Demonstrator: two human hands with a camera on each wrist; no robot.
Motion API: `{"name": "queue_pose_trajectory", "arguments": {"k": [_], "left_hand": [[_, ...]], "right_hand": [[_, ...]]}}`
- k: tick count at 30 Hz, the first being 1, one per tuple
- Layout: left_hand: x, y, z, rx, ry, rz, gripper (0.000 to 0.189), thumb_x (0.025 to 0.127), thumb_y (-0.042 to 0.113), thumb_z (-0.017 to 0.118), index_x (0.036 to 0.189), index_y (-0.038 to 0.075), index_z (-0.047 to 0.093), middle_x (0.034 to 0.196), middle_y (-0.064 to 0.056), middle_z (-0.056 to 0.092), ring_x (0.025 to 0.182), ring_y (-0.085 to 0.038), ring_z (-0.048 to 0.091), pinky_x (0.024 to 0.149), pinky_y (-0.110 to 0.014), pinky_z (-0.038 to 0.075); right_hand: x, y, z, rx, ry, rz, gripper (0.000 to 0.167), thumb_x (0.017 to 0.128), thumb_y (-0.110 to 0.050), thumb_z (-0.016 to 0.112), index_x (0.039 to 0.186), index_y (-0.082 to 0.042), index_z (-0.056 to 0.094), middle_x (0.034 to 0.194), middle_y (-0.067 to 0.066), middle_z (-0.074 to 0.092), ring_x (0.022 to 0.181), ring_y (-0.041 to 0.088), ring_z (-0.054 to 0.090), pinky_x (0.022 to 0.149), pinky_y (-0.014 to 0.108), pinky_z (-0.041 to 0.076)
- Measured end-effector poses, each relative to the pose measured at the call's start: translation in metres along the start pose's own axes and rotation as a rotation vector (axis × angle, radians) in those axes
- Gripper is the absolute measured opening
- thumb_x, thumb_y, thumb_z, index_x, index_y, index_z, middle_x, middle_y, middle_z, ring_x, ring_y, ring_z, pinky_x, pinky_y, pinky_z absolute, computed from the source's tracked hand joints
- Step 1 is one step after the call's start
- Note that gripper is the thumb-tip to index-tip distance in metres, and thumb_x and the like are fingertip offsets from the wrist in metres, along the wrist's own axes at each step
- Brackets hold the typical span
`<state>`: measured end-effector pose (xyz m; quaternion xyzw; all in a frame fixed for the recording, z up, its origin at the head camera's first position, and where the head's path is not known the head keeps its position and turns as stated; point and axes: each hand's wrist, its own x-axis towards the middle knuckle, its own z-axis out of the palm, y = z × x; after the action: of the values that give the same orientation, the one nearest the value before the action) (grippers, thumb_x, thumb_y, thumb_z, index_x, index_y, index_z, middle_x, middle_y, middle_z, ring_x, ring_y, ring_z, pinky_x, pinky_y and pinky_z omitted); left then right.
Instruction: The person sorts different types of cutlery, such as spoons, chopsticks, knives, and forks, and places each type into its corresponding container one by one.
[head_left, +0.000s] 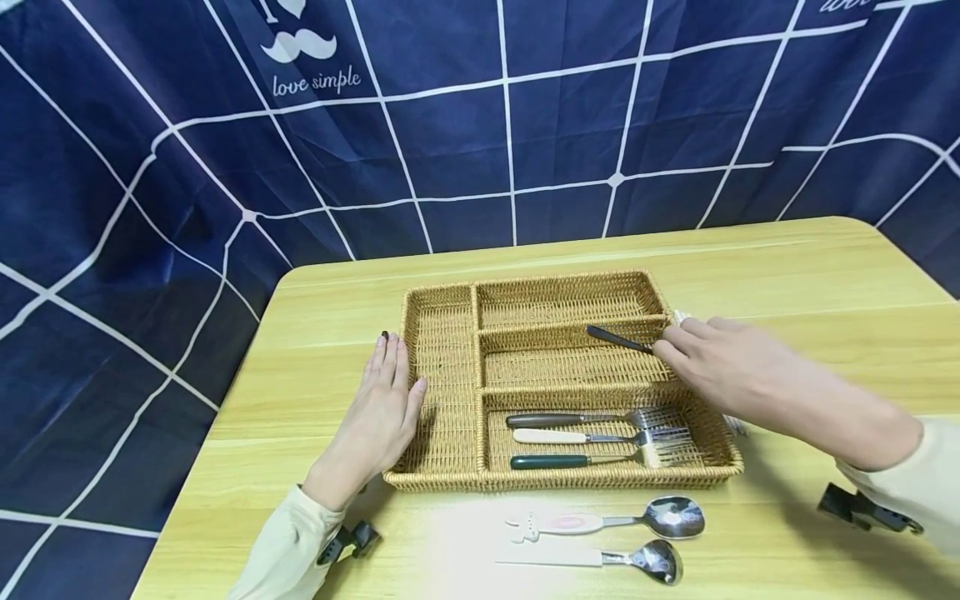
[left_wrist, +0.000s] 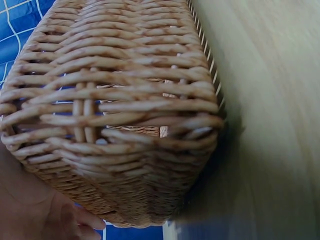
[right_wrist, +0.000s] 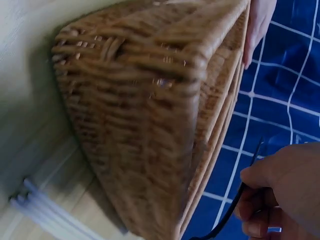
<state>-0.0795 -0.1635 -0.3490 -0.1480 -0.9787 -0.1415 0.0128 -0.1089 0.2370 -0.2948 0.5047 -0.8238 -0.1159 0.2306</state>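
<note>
A woven wicker cutlery tray with several compartments lies on the table. My left hand rests along its left rim, fingers straight. At the right side, my right hand pinches a thin dark-handled utensil above the middle compartment; its kind is hidden by the hand. In the right wrist view this dark utensil sits between thumb and fingers. The front compartment holds three forks, with a brown handle, a cream handle and a green handle.
A spoon with a pink and white handle and a white-handled spoon lie before the tray. White rods lie beside its right wall. A small dark tip shows at the left fingertips. A blue checked curtain hangs behind the table.
</note>
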Motion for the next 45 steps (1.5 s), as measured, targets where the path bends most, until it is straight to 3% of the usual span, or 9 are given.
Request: {"name": "queue_pose_trajectory", "arguments": {"k": [8, 17, 21, 29, 37, 41, 45], "left_hand": [[0.000, -0.001, 0.002, -0.001, 0.004, 0.000, 0.063, 0.106, 0.030, 0.030, 0.148, -0.014, 0.011, 0.156, -0.030, 0.003, 0.145, -0.041, 0.000, 0.118, -0.052, 0.009], [-0.001, -0.001, 0.002, 0.000, 0.002, -0.007, 0.063, 0.106, 0.031, 0.029, 0.148, -0.014, 0.011, 0.156, -0.029, 0.001, 0.145, -0.040, 0.000, 0.119, -0.051, 0.009], [-0.001, -0.001, 0.002, 0.007, 0.003, -0.005, 0.063, 0.106, 0.031, 0.028, 0.147, -0.014, 0.011, 0.156, -0.029, 0.001, 0.145, -0.040, 0.000, 0.119, -0.051, 0.009], [0.000, -0.001, 0.001, 0.000, -0.003, -0.011, 0.063, 0.106, 0.031, 0.028, 0.148, -0.013, 0.010, 0.156, -0.028, 0.000, 0.145, -0.036, -0.006, 0.119, -0.051, 0.008], [0.001, 0.000, 0.002, -0.005, 0.004, -0.006, 0.063, 0.106, 0.030, 0.030, 0.147, -0.014, 0.012, 0.155, -0.030, 0.002, 0.145, -0.038, -0.003, 0.119, -0.051, 0.008], [0.001, 0.000, 0.002, -0.002, 0.001, -0.006, 0.063, 0.106, 0.031, 0.030, 0.148, -0.014, 0.011, 0.156, -0.030, 0.002, 0.146, -0.039, -0.003, 0.119, -0.051, 0.008], [0.002, 0.000, 0.002, -0.001, -0.004, -0.007, 0.064, 0.106, 0.031, 0.029, 0.148, -0.013, 0.011, 0.156, -0.030, 0.003, 0.146, -0.039, -0.003, 0.119, -0.051, 0.008]], "right_hand": [[0.016, -0.018, -0.001, 0.027, -0.062, -0.010, 0.008, 0.081, -0.003, 0.043, 0.088, -0.005, 0.047, 0.075, 0.002, 0.041, 0.067, 0.019, 0.041, 0.054, 0.033, 0.043], [0.037, -0.042, -0.003, 0.057, -0.131, -0.046, 0.019, 0.076, 0.001, 0.057, 0.089, -0.007, 0.046, 0.078, 0.002, 0.044, 0.071, 0.017, 0.045, 0.061, 0.031, 0.045], [0.045, -0.053, -0.001, 0.039, -0.142, -0.083, 0.021, 0.077, -0.006, 0.065, 0.090, -0.007, 0.048, 0.080, 0.003, 0.049, 0.073, 0.018, 0.049, 0.062, 0.030, 0.048], [0.057, -0.066, 0.002, 0.066, -0.212, -0.107, 0.020, 0.079, -0.010, 0.066, 0.094, -0.007, 0.054, 0.090, 0.006, 0.060, 0.082, 0.019, 0.058, 0.072, 0.031, 0.054], [0.067, -0.077, 0.009, 0.078, -0.329, -0.138, 0.022, 0.080, -0.014, 0.069, 0.095, -0.008, 0.054, 0.086, 0.005, 0.063, 0.082, 0.019, 0.063, 0.077, 0.030, 0.057], [0.071, -0.078, 0.013, 0.069, -0.339, -0.164, 0.026, 0.077, -0.013, 0.072, 0.096, -0.009, 0.055, 0.081, 0.003, 0.061, 0.076, 0.017, 0.061, 0.068, 0.026, 0.056], [0.072, -0.078, 0.019, 0.110, -0.286, -0.193, 0.021, 0.076, -0.011, 0.073, 0.087, -0.011, 0.055, 0.068, -0.002, 0.054, 0.059, 0.011, 0.051, 0.049, 0.020, 0.046]]}}
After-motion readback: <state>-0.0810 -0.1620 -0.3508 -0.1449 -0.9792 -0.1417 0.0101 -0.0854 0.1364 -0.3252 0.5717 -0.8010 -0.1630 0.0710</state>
